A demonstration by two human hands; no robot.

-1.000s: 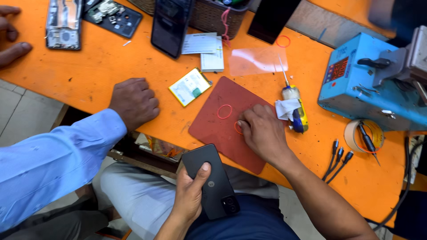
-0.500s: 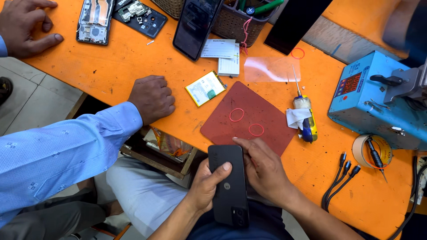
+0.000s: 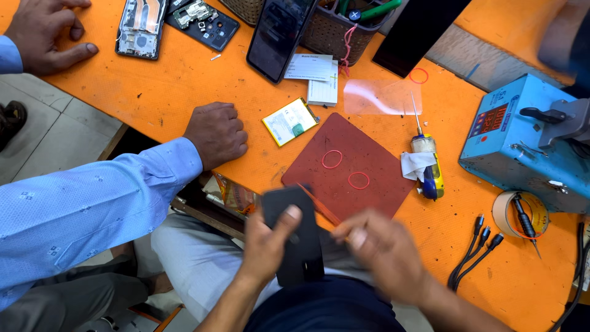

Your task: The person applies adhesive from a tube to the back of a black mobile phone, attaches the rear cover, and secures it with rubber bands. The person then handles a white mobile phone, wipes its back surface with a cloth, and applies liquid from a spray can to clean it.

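My left hand (image 3: 265, 245) grips a black phone (image 3: 294, 237), back side up, over my lap at the near edge of the orange table (image 3: 153, 92). My right hand (image 3: 382, 249) is blurred just right of the phone, its fingers pinched on a thin red rubber band (image 3: 319, 206) stretched from the phone's top corner. Just beyond lies a dark red mat (image 3: 369, 154) carrying two loose red rubber bands (image 3: 332, 158), (image 3: 359, 180).
A co-worker's fist (image 3: 215, 132) in a blue sleeve rests on the table left of the mat; another hand (image 3: 46, 31) lies far left. Around are a battery (image 3: 290, 121), opened phones (image 3: 141, 27), a basket (image 3: 332, 31), a glue bottle (image 3: 427, 166), a blue machine (image 3: 522, 141), a tape roll (image 3: 519, 215) and cables (image 3: 476, 252).
My right hand left the mat, came to the phone, then pulled away to the right with a red band stretched. The phone has turned more upright in my left hand.
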